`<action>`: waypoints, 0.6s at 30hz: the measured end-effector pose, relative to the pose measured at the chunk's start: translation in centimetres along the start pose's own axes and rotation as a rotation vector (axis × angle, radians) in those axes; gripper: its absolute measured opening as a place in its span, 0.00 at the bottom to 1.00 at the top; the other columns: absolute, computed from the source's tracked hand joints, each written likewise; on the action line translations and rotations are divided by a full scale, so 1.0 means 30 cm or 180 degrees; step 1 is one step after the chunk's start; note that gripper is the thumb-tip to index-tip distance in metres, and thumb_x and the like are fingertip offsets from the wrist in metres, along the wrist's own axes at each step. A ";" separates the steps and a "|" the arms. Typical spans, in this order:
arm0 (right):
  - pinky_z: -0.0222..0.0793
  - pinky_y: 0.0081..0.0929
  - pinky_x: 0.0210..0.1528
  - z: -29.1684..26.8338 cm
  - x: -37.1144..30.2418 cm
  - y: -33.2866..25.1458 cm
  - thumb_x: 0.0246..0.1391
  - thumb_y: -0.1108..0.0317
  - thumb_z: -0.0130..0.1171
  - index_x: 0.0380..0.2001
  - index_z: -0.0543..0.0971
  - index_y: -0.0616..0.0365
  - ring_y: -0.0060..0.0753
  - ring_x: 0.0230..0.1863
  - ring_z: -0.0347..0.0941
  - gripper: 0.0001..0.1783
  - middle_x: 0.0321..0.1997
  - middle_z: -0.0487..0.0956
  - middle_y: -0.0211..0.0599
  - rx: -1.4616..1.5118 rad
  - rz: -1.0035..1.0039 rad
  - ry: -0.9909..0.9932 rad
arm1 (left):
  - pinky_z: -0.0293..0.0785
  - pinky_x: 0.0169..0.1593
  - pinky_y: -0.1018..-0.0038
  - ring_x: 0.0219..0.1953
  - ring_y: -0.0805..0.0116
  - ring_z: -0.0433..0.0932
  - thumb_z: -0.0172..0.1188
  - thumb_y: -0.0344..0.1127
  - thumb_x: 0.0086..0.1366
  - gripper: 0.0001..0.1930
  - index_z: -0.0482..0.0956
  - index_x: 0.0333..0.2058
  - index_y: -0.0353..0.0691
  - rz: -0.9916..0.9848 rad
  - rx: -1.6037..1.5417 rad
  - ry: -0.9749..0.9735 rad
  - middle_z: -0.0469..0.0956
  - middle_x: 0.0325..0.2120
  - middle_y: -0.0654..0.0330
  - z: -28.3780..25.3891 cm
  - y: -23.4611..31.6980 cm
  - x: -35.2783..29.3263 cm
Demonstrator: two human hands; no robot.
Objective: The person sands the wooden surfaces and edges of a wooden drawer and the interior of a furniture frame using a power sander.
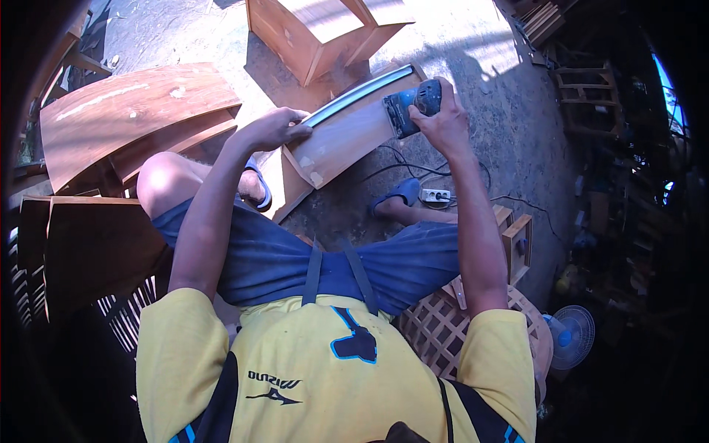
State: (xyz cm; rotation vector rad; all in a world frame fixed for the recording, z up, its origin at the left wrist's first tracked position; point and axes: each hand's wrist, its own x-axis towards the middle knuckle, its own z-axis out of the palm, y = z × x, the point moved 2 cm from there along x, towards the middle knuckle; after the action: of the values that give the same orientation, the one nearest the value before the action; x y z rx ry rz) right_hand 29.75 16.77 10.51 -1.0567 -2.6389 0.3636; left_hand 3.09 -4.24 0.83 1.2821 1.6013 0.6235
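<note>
My right hand is wrapped round a dark blue power sander. The sander's flat base is against the right end of the side panel of a pale wooden drawer. A metal drawer slide runs along the drawer's far edge. My left hand grips the drawer at its left end, with fingers near the end of the slide. The drawer sits tilted in front of my knees. Part of its inside is hidden from view.
A curved wooden cabinet piece stands at the left, with another wooden carcass farther ahead. Cables run to a white power strip by my right foot. A small fan and a wooden lattice are at the lower right.
</note>
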 end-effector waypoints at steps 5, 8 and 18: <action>0.81 0.55 0.49 0.053 -0.132 -0.171 0.51 0.57 0.76 0.68 0.68 0.50 0.69 0.46 0.83 0.43 0.53 0.79 0.60 0.0313 -0.0290 0.0037 | 0.76 0.53 0.59 0.43 0.49 0.84 0.58 0.46 0.79 0.21 0.81 0.59 0.36 0.0002 0.0195 -0.0020 0.86 0.42 0.42 0.018 -0.050 0.009; 0.84 0.52 0.46 0.081 -0.320 -0.393 0.50 0.55 0.77 0.73 0.64 0.46 0.65 0.46 0.83 0.49 0.52 0.75 0.53 0.0327 -0.0505 -0.0839 | 0.76 0.50 0.59 0.40 0.51 0.82 0.57 0.46 0.79 0.19 0.81 0.52 0.34 0.0038 0.0227 0.0025 0.85 0.38 0.44 0.021 -0.057 -0.011; 0.79 0.56 0.55 0.023 0.018 -0.011 0.50 0.55 0.76 0.68 0.67 0.50 0.69 0.50 0.81 0.44 0.54 0.80 0.58 0.0016 -0.0118 -0.0146 | 0.75 0.51 0.61 0.40 0.54 0.82 0.57 0.48 0.79 0.21 0.82 0.52 0.33 0.0000 0.0036 0.0224 0.85 0.38 0.45 0.017 0.000 -0.019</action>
State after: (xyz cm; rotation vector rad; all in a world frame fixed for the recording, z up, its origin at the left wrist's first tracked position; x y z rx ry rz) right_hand 28.93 16.84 10.06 -1.0082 -2.6927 0.3907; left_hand 3.53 -4.85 0.82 1.2809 1.6643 0.6670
